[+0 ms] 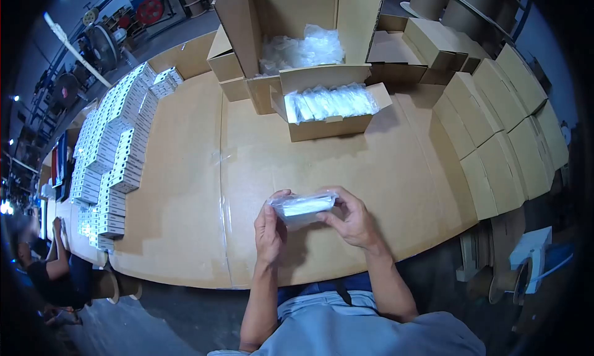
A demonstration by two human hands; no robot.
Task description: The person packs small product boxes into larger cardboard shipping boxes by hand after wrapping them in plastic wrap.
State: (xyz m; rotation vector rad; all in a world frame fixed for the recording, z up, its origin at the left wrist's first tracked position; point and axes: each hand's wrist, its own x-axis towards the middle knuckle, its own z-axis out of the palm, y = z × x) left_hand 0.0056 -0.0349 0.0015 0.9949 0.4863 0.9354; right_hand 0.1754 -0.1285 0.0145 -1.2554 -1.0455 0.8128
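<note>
Between my two hands, above the near part of the cardboard-covered table, is a white item in a clear plastic bag. What the white item is I cannot make out. My left hand grips the bag's left end, thumb on the near side. At the right end, my right hand pinches it between thumb and fingers. Beyond my hands stands an open cardboard box, its flaps spread, with a row of similar bagged items packed in it.
Behind that box, a taller open carton contains crumpled clear plastic bags. Stacks of small white boxes line the left side. Closed brown cartons are piled on the right. Another person sits at the far left.
</note>
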